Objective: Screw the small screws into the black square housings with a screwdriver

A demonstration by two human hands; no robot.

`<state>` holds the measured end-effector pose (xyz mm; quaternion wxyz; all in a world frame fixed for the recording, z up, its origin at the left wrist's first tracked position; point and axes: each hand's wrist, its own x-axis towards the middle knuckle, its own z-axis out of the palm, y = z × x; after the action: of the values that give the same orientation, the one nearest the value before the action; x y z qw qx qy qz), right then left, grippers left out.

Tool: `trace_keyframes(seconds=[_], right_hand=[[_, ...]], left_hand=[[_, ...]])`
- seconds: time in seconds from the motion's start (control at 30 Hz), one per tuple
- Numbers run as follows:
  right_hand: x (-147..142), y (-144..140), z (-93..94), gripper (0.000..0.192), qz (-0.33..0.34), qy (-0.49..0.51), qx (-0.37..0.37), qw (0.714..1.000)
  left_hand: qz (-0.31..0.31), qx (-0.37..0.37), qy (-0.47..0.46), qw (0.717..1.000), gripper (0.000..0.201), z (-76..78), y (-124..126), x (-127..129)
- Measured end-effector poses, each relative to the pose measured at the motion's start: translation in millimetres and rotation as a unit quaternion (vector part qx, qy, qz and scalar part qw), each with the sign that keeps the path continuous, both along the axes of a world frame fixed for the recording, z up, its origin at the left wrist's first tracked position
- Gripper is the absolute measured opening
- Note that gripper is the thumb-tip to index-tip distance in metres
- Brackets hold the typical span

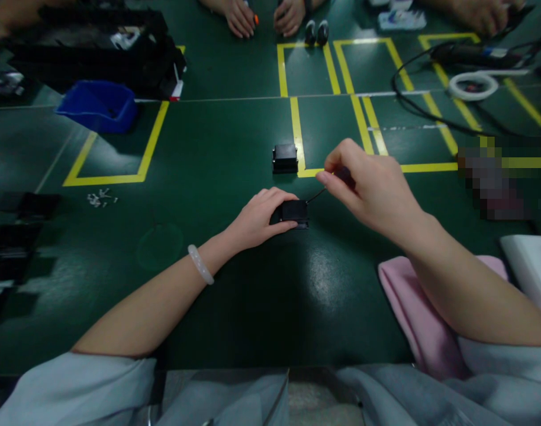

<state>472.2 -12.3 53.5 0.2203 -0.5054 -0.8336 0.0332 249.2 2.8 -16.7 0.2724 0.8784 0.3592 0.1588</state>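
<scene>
My left hand (261, 219) grips a small black box-shaped part (294, 210) from its left side, thumb along the near edge and fingers along the far one, on the green table. My right hand (363, 180) is closed around the dark handle of a screwdriver (315, 196). Its thin shaft slants down to the left, and the tip meets the far right corner of the part; whether a screw sits there is too small to tell. Just beyond stands a second black box-shaped part (285, 158), touched by neither hand.
Loose small screws (102, 197) lie left, near a blue bin (99, 106) and a large black housing (97, 53). Black parts (13, 248) line the left edge. A pink cloth (408, 296) lies under my right forearm. Cables (403, 89) and co-workers' hands (241, 18) are across the table.
</scene>
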Motion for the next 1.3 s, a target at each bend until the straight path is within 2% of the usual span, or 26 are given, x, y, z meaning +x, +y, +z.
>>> trace_keyframes(seconds=[0.4,1.03,1.3], right_hand=[[-0.3,0.2,1.0,0.029,-0.005,-0.009,-0.007,1.000],[-2.1,-1.6,0.7,0.025,-0.011,-0.008,-0.012,1.000],[-0.3,-1.1,-0.1,0.025,0.008,-0.012,-0.009,1.000]], left_hand=[[-0.001,0.004,0.000,1.000,0.037,-0.7,-0.4,0.0],[0.004,-0.001,0.004,1.000,0.038,-1.0,-0.2,-0.7],[0.004,0.003,0.005,1.000,0.038,-1.5,-0.6,-0.7]])
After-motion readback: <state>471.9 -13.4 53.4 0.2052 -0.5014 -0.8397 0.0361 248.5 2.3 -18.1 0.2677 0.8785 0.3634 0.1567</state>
